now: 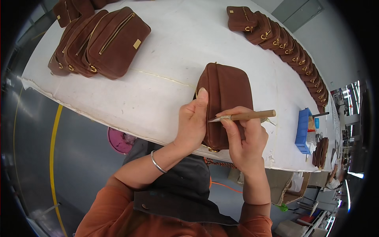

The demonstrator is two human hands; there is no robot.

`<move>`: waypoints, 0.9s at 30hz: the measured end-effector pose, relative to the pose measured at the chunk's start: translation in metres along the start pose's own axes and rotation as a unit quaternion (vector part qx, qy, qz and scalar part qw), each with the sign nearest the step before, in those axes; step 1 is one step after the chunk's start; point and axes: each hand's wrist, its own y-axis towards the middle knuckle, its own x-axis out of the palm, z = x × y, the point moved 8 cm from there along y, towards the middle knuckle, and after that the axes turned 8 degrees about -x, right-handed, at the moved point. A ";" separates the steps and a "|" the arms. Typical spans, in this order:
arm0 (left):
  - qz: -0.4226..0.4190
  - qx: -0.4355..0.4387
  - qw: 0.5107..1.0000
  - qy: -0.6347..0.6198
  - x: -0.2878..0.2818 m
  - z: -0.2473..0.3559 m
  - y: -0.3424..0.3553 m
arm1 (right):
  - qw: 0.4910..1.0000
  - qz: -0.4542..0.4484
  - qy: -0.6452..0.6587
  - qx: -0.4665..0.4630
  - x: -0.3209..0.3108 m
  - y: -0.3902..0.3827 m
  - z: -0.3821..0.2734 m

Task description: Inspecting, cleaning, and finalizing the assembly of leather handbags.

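Fingers of your right hand (pixel 251 145) pinched a wooden-handled tool (pixel 253 115); brown bag (pixel 233 86) sat under them, edge gripped by your left hand (pixel 191 125); light tip pressure along the seam (pixel 219 91) likely served best

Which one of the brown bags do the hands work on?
The lone bag under the wooden-handled tool, held by the left hand; the left group and right row lie apart.

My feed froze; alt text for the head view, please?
The right hand holds a tool, its tip at the brown bag gripped by the left hand. On the white table are a bag cluster, upper left; a bag row, upper right; a blue bin, right.
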 end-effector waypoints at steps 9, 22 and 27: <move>0.002 0.006 1.000 0.012 0.000 0.005 0.000 | 0.999 0.040 0.004 -0.008 0.004 -0.007 0.001; 0.032 0.011 0.999 0.003 0.000 0.003 -0.004 | 0.995 0.094 -0.042 0.014 -0.020 -0.008 0.016; 0.008 0.009 1.000 0.001 0.000 0.002 -0.004 | 0.993 0.103 0.045 0.038 -0.017 -0.011 0.012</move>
